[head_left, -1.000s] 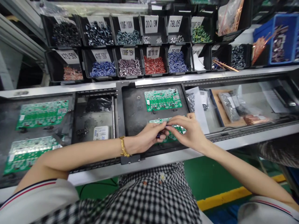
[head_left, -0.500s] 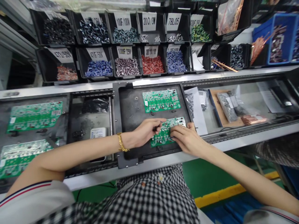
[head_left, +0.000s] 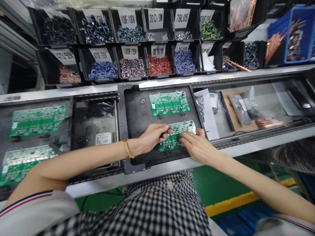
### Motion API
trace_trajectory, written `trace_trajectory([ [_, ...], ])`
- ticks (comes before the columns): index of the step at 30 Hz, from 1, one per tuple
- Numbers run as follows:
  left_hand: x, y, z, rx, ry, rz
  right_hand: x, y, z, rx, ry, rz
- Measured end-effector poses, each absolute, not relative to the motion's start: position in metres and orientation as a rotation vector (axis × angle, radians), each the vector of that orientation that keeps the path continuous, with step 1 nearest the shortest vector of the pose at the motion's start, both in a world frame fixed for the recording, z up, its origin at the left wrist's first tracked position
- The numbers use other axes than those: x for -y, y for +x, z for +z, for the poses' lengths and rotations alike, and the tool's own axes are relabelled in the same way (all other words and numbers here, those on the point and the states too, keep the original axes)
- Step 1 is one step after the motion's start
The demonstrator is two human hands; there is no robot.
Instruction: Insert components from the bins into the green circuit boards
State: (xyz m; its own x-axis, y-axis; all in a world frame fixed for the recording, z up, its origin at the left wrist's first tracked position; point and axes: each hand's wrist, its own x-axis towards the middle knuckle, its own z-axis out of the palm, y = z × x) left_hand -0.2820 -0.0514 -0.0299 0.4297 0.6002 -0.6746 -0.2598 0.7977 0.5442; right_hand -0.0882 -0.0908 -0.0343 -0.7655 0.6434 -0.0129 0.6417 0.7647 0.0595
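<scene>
A black carrier tray (head_left: 137,114) on the conveyor line holds two green circuit boards. The far board (head_left: 169,103) lies untouched. Both hands rest on the near board (head_left: 176,137). My left hand (head_left: 150,139) pinches small blue components at the board's left edge, with its fingers closed around them. My right hand (head_left: 197,146) presses its fingertips on the board's right half; a ring shows on one finger, and whether it holds a part I cannot tell. A gold bracelet (head_left: 128,149) sits on my left wrist.
Black bins (head_left: 134,67) of capacitors and resistors with paper labels line the shelf behind. Another carrier with two green boards (head_left: 36,119) sits at the left. Bags of parts (head_left: 242,109) and paper lie to the right. A blue bin (head_left: 294,36) stands at the far right.
My hands were joined over the near board a second ago; they have since parted, the left to the board's left edge, the right pressing on its right half. The view shifted slightly.
</scene>
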Motion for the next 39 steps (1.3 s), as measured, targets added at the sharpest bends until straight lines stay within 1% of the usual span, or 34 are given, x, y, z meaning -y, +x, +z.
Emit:
trace_trajectory([
  [9, 0.045, -0.282, -0.030, -1.011, 0.420, 0.496, 0.099, -0.094, -0.032, -2.901, 1.068, 0.201],
  [11, 0.047, -0.281, -0.030, -1.011, 0.429, 0.477, 0.095, -0.094, -0.030, -2.939, 1.204, 0.053],
  [15, 0.058, -0.275, -0.028, -0.957, 0.476, 0.462, 0.073, -0.100, -0.019, -3.010, 1.625, -0.463],
  [18, 0.050, -0.286, -0.021, -0.892, 0.535, 0.397, 0.059, -0.102, -0.010, -3.028, 1.673, -0.669],
  [20, 0.023, -0.311, -0.013, -1.016, 0.731, 0.496, 0.057, -0.093, -0.008, -3.016, 1.651, -0.655],
  [21, 0.004, -0.328, -0.008, -1.135, 0.874, 0.622, 0.058, -0.086, -0.008, -2.999, 1.645, -0.620],
  [22, -0.018, -0.346, -0.003, -1.316, 1.074, 0.853, 0.060, -0.078, -0.009, -2.972, 1.633, -0.591],
  [24, -0.064, -0.379, 0.003, -1.494, 1.210, 1.116, 0.066, -0.061, -0.014, -2.901, 1.554, -0.613],
  [25, -0.084, -0.391, 0.005, -1.686, 1.497, 1.100, 0.070, -0.055, -0.017, -2.867, 1.514, -0.643],
  [26, -0.102, -0.398, 0.005, -1.805, 1.720, 0.940, 0.073, -0.050, -0.020, -2.838, 1.485, -0.672],
  [28, -0.127, -0.398, 0.000, -1.816, 2.007, 0.740, 0.076, -0.046, -0.024, -2.805, 1.462, -0.701],
  [31, -0.149, -0.379, -0.014, -1.591, 1.938, 0.705, 0.077, -0.048, -0.026, -2.805, 1.435, -0.690],
  [35, -0.169, -0.368, -0.028, -1.541, 1.739, 0.724, 0.076, -0.050, -0.027, -2.826, 1.393, -0.644],
  [37, -0.178, -0.370, -0.027, -1.499, 1.611, 0.851, 0.078, -0.049, -0.028, -2.838, 1.402, -0.594],
  [39, -0.184, -0.371, -0.022, -1.396, 1.348, 1.033, 0.080, -0.049, -0.029, -2.861, 1.406, -0.518],
])
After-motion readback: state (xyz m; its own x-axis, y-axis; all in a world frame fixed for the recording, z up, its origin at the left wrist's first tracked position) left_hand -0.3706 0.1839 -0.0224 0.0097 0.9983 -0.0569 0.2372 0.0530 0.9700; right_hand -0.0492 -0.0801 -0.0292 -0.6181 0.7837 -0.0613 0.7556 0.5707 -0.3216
